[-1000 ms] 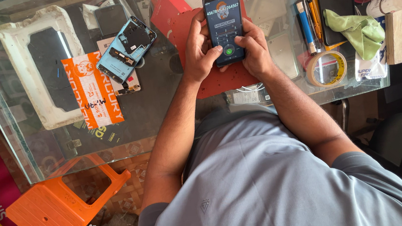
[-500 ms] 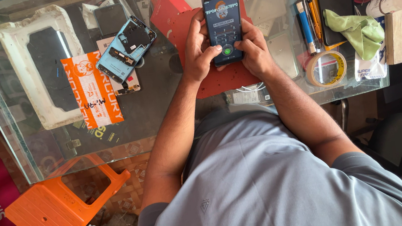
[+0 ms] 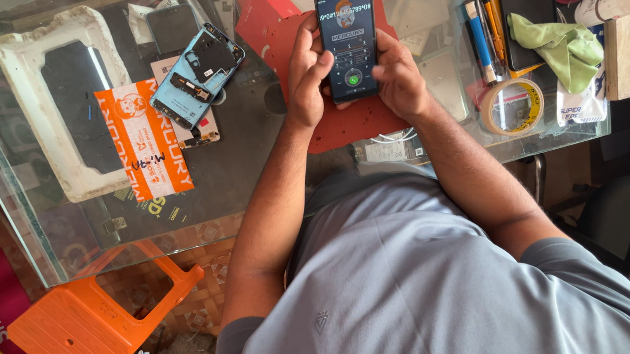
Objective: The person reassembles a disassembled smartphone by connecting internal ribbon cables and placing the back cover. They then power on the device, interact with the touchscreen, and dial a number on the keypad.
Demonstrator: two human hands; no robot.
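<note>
Both hands hold the black smartphone [image 3: 348, 39] upright above the red mat [image 3: 348, 123] on the glass desk [image 3: 65, 250]: the left hand [image 3: 308, 72] clasps its left edge, the right hand [image 3: 398, 74] wraps its right edge, thumb near the lit dial pad. To key well, steady the phone with the left hand and tap with one thumb, judged from this grip. Left of the phone lies an opened blue handset [image 3: 197, 74]; right of it, a tape roll [image 3: 511, 106] and green cloth [image 3: 559, 46]
</note>
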